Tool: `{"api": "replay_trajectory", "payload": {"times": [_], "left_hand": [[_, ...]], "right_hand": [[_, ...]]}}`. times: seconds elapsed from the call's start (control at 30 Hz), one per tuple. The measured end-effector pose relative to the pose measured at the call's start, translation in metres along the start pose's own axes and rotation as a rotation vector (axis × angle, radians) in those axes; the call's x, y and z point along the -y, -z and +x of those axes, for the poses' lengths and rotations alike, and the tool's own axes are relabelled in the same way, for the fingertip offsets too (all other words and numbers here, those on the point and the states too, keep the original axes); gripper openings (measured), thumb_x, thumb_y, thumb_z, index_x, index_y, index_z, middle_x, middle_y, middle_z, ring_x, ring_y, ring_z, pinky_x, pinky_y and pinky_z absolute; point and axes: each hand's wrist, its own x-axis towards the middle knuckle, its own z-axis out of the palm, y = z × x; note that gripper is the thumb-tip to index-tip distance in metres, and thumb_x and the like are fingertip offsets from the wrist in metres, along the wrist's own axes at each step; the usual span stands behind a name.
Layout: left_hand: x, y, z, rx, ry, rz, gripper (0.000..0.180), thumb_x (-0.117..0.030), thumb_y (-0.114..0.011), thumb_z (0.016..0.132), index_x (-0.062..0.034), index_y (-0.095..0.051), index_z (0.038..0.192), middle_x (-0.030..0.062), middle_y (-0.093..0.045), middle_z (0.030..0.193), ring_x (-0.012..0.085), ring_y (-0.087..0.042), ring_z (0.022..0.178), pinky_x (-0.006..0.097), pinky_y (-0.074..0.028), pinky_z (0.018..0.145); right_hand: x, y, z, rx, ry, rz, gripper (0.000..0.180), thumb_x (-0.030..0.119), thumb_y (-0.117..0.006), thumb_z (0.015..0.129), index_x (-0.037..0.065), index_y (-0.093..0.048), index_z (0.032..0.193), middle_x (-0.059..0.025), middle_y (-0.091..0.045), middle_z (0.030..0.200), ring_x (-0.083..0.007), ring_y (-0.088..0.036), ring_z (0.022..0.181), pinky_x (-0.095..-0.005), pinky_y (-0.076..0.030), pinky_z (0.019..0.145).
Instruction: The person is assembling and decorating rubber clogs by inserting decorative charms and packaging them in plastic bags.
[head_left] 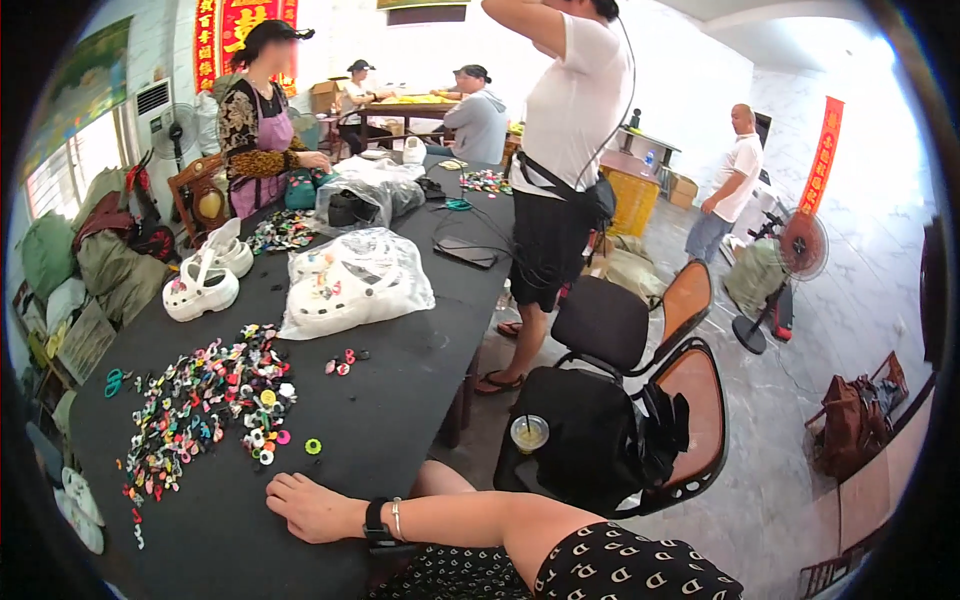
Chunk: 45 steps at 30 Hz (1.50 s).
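One hand (312,507) lies flat on the black counter (400,380), fingers loosely spread, holding nothing; a dark watch (376,524) and a thin bracelet circle its wrist. Which hand it is I cannot tell. Just beyond the fingertips spreads a pile of small colourful charms (205,400), a green ring (313,446) lying apart. Farther back sits a clear bag of white clogs (352,282).

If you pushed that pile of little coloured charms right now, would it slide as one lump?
Probably not. The charms lie loose and flat on the black table, so they would likely scatter. They look small and light. The ring-shaped ones might roll. The left hand rests flat beside the pile, holding nothing.
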Motion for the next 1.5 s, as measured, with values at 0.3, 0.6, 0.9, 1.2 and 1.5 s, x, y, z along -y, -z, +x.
{"api": "replay_trajectory", "payload": {"times": [0.3,0.6,0.9,1.2,1.5], "left_hand": [[0.061,0.074,-0.019,0.052,0.166,-0.077,0.043,-0.017,-0.054,0.094,-0.0013,-0.047,0.134,0.0165,-0.052,0.132,0.0288,-0.050,0.121,0.041,-0.037,0.106],[0.115,0.170,-0.039,0.103,0.382,-0.113,0.049,-0.017,-0.056,0.094,-0.0005,-0.044,0.138,0.0166,-0.049,0.137,0.0297,-0.047,0.125,0.041,-0.034,0.109],[0.157,0.417,-0.188,0.128,0.804,0.105,0.054,-0.016,-0.057,0.094,0.0003,-0.041,0.143,0.0167,-0.046,0.142,0.0306,-0.044,0.130,0.041,-0.031,0.113],[-0.076,0.477,-0.124,0.332,0.949,0.238,0.059,-0.021,-0.071,0.084,-0.0065,-0.049,0.137,0.0245,-0.034,0.152,0.0379,-0.027,0.145,0.043,-0.024,0.116],[-0.145,0.487,-0.107,0.436,0.859,0.185,0.052,-0.025,-0.072,0.084,-0.0107,-0.054,0.131,0.0249,-0.043,0.144,0.0408,-0.034,0.139,0.046,-0.030,0.113]], "right_hand": [[-0.002,-0.004,-0.002,-0.057,0.017,0.001,0.033,0.007,-0.066,0.075,0.000,-0.053,0.104,-0.0142,-0.049,0.111,-0.0298,-0.047,0.109,-0.0390,-0.041,0.091],[-0.002,-0.005,-0.002,-0.033,0.005,0.003,0.032,0.008,-0.066,0.075,0.000,-0.053,0.103,-0.0140,-0.049,0.109,-0.0295,-0.047,0.107,-0.0390,-0.041,0.089],[-0.004,-0.004,0.004,-0.049,0.045,-0.027,0.019,0.013,-0.063,0.075,0.002,-0.059,0.089,-0.0139,-0.056,0.097,-0.0316,-0.054,0.096,-0.0430,-0.046,0.081],[-0.008,0.002,0.002,-0.100,0.035,-0.070,0.021,0.006,-0.062,0.077,0.002,-0.058,0.097,-0.0146,-0.058,0.112,-0.0336,-0.054,0.108,-0.0436,-0.044,0.093],[-0.006,-0.001,0.008,-0.034,0.069,-0.053,0.025,0.004,-0.064,0.072,0.002,-0.059,0.096,-0.0174,-0.059,0.112,-0.0368,-0.055,0.108,-0.0471,-0.044,0.093]]}}
